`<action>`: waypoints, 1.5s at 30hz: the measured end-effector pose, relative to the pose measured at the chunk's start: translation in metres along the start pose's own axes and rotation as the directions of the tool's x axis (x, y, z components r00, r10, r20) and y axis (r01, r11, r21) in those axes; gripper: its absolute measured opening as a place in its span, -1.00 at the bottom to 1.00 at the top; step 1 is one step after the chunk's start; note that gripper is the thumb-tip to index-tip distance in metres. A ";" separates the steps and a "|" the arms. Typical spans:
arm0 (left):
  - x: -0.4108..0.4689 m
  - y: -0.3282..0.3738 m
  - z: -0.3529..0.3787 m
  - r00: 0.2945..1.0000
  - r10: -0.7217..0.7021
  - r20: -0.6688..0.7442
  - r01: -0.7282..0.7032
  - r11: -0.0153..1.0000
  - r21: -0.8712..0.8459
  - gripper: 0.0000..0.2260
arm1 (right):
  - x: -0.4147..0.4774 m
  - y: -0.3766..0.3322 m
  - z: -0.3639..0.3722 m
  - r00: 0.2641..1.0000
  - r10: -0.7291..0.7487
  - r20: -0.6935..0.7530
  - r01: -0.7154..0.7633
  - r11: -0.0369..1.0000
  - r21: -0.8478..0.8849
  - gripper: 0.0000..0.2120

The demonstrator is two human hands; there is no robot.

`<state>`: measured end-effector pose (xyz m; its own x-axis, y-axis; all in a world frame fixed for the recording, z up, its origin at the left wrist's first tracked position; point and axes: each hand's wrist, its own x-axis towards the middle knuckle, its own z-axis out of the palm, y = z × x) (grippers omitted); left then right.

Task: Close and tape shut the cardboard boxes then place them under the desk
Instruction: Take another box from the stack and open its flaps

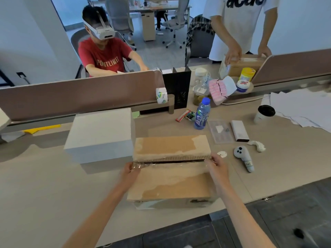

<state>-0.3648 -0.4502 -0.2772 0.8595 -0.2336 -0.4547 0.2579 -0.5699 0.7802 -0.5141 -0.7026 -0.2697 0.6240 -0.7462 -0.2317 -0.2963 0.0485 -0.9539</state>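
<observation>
A brown cardboard box [170, 178] lies on the desk in front of me, its two top flaps folded down with a narrow dark gap between them. A strip of clear tape [143, 164] stretches along that seam. My left hand [129, 170] pinches the crumpled left end of the tape at the box's left edge. My right hand [217, 162] pinches the tape's right end at the box's right edge. A white box [100, 135] stands closed just left of the cardboard one, touching it. A tape roll [161, 95] hangs on the partition behind.
To the right lie a blue water bottle [202, 114], a clear plastic case [221, 131], a power bank [239, 130], a grey controller [244, 157] and a black-lidded cup [264, 113]. Two people work behind the brown partition [80, 93]. The desk's front edge [232, 207] is close.
</observation>
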 end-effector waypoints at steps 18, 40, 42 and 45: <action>-0.019 0.013 -0.045 0.980 0.195 -0.033 -0.196 0.925 -0.325 -0.82 | -0.029 -0.024 -0.022 0.981 0.010 -0.193 0.009 0.996 0.094 -0.70; -0.019 -0.024 -0.012 0.633 0.295 0.716 -0.759 0.419 0.498 -0.57 | -0.065 -0.015 -0.005 0.804 0.390 0.449 0.064 0.694 -0.717 -0.62; -0.013 -0.027 -0.007 0.655 0.395 0.645 -0.756 0.348 0.554 -0.56 | -0.059 -0.010 0.004 0.840 0.297 0.454 0.130 0.702 -0.701 -0.61; -0.001 -0.027 0.000 0.699 0.421 0.578 -0.712 0.341 0.614 -0.53 | -0.047 -0.007 0.013 0.882 0.186 0.433 0.189 0.701 -0.687 -0.58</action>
<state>-0.3725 -0.4346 -0.2977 0.4546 -0.8583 -0.2382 -0.7948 -0.5116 0.3266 -0.5315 -0.6595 -0.2543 0.8081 -0.3619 -0.4648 -0.5868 -0.5632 -0.5818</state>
